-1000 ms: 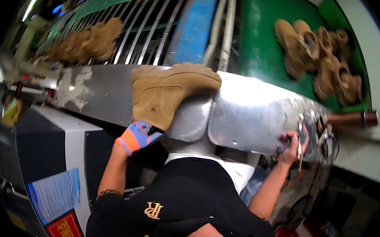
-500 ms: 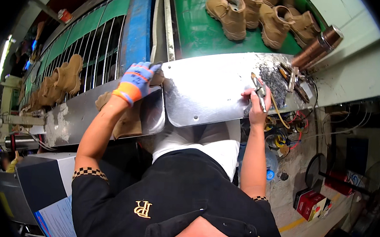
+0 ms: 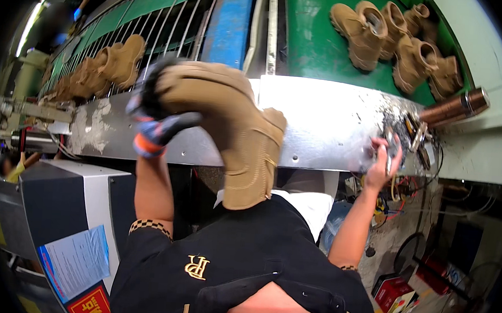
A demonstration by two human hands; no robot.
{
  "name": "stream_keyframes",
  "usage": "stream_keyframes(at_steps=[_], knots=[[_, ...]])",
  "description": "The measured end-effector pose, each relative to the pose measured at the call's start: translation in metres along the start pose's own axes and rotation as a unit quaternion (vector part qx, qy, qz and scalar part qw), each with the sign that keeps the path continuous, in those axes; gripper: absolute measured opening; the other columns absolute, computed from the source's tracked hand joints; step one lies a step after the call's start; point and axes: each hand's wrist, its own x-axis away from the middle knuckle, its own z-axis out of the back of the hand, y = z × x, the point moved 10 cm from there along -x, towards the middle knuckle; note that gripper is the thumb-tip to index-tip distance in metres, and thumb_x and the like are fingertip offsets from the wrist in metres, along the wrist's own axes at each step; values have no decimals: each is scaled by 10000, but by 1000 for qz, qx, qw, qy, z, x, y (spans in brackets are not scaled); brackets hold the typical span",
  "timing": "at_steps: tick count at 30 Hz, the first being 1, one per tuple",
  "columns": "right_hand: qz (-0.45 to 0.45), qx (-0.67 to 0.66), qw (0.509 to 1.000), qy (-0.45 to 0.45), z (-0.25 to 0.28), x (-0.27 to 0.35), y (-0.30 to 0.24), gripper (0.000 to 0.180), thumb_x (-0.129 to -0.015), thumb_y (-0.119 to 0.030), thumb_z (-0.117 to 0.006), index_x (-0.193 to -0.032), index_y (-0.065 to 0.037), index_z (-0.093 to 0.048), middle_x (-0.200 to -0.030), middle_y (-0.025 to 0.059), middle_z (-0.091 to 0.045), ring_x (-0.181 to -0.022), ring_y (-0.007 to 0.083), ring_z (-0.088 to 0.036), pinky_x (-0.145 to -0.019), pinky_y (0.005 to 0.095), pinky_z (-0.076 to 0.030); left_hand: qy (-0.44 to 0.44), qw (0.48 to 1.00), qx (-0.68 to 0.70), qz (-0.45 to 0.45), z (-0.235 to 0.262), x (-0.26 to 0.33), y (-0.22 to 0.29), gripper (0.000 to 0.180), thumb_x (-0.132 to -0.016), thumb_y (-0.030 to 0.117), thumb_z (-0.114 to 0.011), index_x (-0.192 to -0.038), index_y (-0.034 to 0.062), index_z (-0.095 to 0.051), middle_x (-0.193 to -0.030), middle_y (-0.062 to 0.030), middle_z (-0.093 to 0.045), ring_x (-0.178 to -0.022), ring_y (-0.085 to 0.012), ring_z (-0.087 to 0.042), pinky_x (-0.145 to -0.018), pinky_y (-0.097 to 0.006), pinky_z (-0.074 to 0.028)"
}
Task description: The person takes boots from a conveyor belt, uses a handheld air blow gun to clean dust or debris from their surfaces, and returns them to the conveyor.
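A tan ankle boot (image 3: pixel 239 121) hangs in front of me over the metal worktop (image 3: pixel 318 114), tilted, its shaft pointing down toward my shirt. My left hand (image 3: pixel 158 129), in a grey-and-orange work glove, is closed around the toe end of the boot; motion blurs both. Over the right part of the worktop is my bare right hand (image 3: pixel 385 163), fingers curled round a small shiny metal hand tool (image 3: pixel 389 146). Blur hides the tool's exact kind. Black scraps lie beside that hand.
Several tan boots (image 3: pixel 361 36) stand on a green surface (image 3: pixel 306 38) at the back right. More boots (image 3: pixel 121 60) line a wire rack at the left. A copper-coloured flask (image 3: pixel 455 107) lies near loose tools at the right. Wires hang under the worktop.
My left hand has lifted the boot from the worktop's left side and swung it up in front of me. My right hand still holds the metal tool. The view has shifted left.
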Motion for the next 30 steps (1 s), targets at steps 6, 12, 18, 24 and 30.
stream_keyframes(at_steps=[6, 12, 18, 24, 30], knots=[[-88, 75, 993, 30, 51, 29, -4, 464, -916, -45, -492, -1355, 69, -395, -810, 89, -634, -698, 152, -613, -692, 279, -514, -132, 981, 77, 120, -48, -33, -27, 781, -652, 227, -879, -1312, -17, -539, -1206, -116, -620, -1116, -191, -586, -982, -328, -456], [-132, -101, 969, -184, -77, 90, -62, 468, -888, -78, -518, -1308, 104, -417, -729, 88, -554, -673, 207, -597, -690, 352, -508, -166, 984, 54, 29, -71, -53, -19, 695, -659, 218, -873, -1253, -7, -591, -1165, -108, -635, -1091, -185, -592, -977, -322, -455], [27, -119, 924, -362, -170, 94, -147, 458, -868, -45, -531, -1293, 93, -428, -742, 119, -538, -679, 197, -568, -679, 361, -500, -174, 982, 67, 41, -84, -61, -24, 682, -684, 244, -856, -1255, 0, -574, -1162, -103, -636, -1072, -176, -597, -961, -321, -466], [120, -61, 899, -416, -214, 69, -195, 448, -855, -25, -526, -1283, 83, -450, -734, 119, -567, -653, 170, -593, -645, 303, -490, -169, 980, 34, 98, -83, -72, -41, 709, -711, 303, -805, -1283, -13, -530, -1139, -100, -635, -1071, -185, -596, -957, -324, -462], [64, -167, 921, -345, -248, 43, -174, 435, -811, -6, -599, -1245, 14, -560, -744, 13, -587, -605, 59, -525, -555, 219, -419, -149, 984, 74, 68, -80, -81, -56, 576, -747, 233, -827, -1223, 14, -588, -1135, -96, -644, -1065, -175, -601, -944, -326, -481]])
